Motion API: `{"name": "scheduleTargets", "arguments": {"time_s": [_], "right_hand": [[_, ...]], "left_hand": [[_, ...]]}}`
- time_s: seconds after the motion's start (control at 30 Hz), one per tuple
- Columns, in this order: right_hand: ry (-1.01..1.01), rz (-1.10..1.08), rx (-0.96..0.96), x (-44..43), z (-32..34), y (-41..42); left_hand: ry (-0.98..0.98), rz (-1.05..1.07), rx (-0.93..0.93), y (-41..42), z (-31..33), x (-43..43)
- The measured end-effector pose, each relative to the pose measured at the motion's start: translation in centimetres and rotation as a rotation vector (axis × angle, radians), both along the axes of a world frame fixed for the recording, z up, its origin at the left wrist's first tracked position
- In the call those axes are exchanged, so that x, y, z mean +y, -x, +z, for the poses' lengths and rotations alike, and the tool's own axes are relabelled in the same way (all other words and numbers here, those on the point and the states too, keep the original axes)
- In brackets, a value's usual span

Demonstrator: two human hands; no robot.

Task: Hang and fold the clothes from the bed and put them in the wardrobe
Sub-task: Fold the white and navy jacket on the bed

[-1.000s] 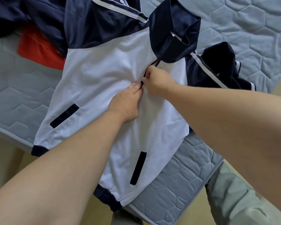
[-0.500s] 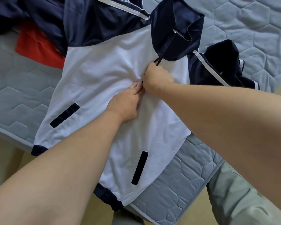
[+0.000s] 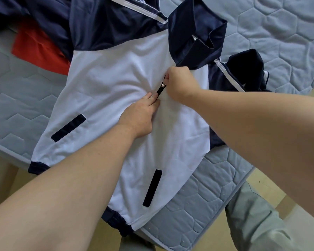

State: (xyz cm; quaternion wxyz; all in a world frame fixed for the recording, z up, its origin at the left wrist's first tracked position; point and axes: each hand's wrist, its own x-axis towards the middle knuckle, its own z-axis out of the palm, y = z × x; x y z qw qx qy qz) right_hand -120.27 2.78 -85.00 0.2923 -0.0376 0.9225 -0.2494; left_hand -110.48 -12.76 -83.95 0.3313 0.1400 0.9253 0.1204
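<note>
Right hand [image 3: 181,82] is drawing the pinched zipper pull [image 3: 161,88] higher up the jacket [image 3: 112,78] as flat left hand [image 3: 140,116] is pinning it taut.

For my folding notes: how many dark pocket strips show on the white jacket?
2. One pocket strip lies left of the left hand; the other sits near the hem, right of that forearm. Arms may hide more.

We see the jacket [image 3: 116,84] flat on the bed [image 3: 279,33], collar toward 1 o'clock, another garment [image 3: 34,49] partly under it at 10 o'clock. Our left hand [image 3: 140,118] and right hand [image 3: 181,84] meet at its zip [image 3: 160,89], mid-jacket.
</note>
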Motion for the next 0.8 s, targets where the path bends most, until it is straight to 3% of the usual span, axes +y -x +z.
{"name": "scheduleTargets", "arguments": {"time_s": [0.17,0.33,0.47,0.57,0.67,0.73,0.8], "right_hand": [[-0.124,-0.142,0.172,2.2,1.6,4.5],[-0.122,-0.327,0.18,4.4,2.1,7.3],[-0.027,-0.265,0.136,4.9,2.3,6.0],[0.025,-0.253,0.211,6.1,2.9,4.1],[-0.17,-0.317,0.298,9.5,3.7,2.8],[-0.265,-0.359,0.198,12.7,3.9,2.2],[-0.224,-0.413,0.052,15.2,4.3,1.9]], "left_hand": [[0.029,0.02,-0.032,0.5,-0.1,0.3],[0.059,0.003,-0.045,0.6,0.0,0.2],[0.114,-0.024,-0.063,1.0,0.2,0.5],[0.165,-0.022,-0.082,1.6,0.9,1.4],[0.263,0.056,-0.055,2.6,2.5,3.6],[0.308,0.139,0.02,3.5,3.6,6.1],[0.186,0.281,0.052,4.2,4.2,9.1]]}}
